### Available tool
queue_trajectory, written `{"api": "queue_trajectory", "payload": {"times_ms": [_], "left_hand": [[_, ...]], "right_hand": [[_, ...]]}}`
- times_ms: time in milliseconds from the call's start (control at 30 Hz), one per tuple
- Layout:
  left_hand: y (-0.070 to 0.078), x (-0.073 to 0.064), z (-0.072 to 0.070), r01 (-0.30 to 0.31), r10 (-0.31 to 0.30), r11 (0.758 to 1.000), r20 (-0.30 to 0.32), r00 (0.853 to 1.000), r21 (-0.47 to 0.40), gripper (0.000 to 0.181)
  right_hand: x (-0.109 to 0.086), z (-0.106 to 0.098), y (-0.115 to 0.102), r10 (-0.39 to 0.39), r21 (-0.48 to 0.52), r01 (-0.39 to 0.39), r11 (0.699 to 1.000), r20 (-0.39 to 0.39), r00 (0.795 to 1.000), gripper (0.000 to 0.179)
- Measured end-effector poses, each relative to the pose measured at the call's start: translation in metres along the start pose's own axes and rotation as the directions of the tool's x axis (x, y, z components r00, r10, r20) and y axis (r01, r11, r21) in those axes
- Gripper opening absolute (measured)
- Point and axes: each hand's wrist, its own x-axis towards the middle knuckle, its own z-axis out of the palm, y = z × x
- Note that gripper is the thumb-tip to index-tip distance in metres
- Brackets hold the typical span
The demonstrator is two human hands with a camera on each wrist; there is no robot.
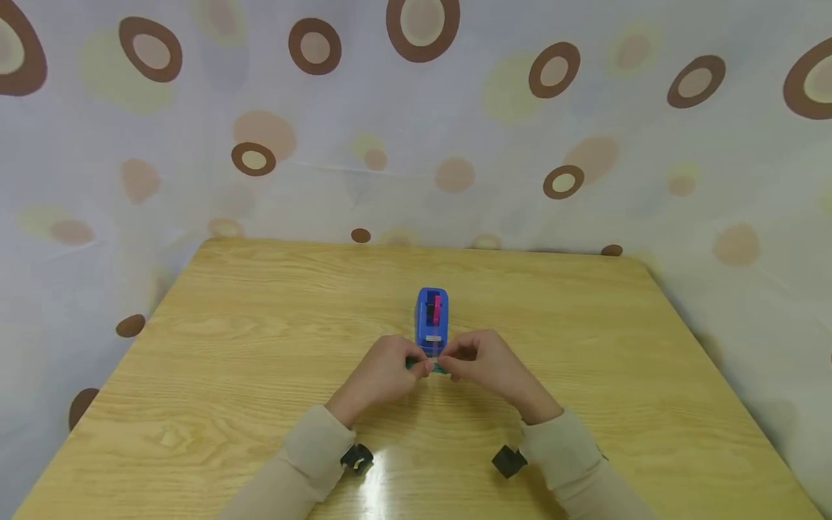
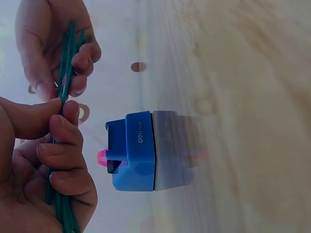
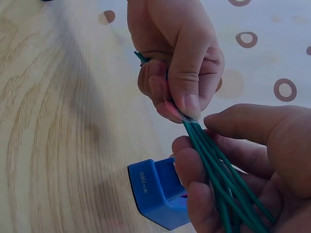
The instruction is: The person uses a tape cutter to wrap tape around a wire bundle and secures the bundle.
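Left hand (image 1: 387, 369) beside right hand (image 1: 489, 365)

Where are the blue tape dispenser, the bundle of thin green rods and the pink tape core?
Blue tape dispenser (image 2: 140, 154), left wrist view: its lettered end face.
Bundle of thin green rods (image 3: 208, 154), right wrist view: its exposed middle stretch.
Pink tape core (image 1: 437, 310), head view: its upright rim.

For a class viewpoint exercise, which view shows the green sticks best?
The right wrist view: the green sticks appear large there, fanning out. In the left wrist view, fingers cover part of their length; the head view shows only small green patches.
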Motion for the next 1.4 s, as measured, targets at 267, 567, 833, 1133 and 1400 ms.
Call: {"api": "queue_trajectory", "payload": {"times_ms": [267, 567, 833, 1133, 1400], "left_hand": [[-0.003, 0.003, 0.002, -0.005, 0.005, 1.000, 0.003, 1.000, 0.009, 0.017], [-0.006, 0.003, 0.007, -0.011, 0.011, 1.000, 0.005, 1.000, 0.006, 0.018], [-0.006, 0.003, 0.006, -0.009, 0.009, 1.000, 0.010, 1.000, 0.012, 0.021], [-0.009, 0.003, 0.005, 0.058, -0.060, 0.998, 0.064, 0.996, 0.033, 0.028], [-0.013, 0.004, 0.004, 0.092, -0.078, 0.992, 0.150, 0.986, -0.088, 0.037]], "right_hand": [[0.000, 0.004, 0.006, -0.024, -0.045, 0.023, 0.999, -0.004, 1.000, 0.008], [-0.002, 0.011, 0.010, -0.039, -0.100, 0.033, 0.994, -0.058, 0.998, 0.006], [0.000, 0.014, 0.011, -0.062, -0.106, 0.054, 0.993, -0.076, 0.995, 0.008], [0.003, 0.019, 0.016, -0.107, -0.136, 0.091, 0.987, -0.120, 0.987, 0.012], [0.003, 0.020, 0.013, -0.155, -0.230, 0.121, 0.966, -0.137, 0.978, 0.017]]}}
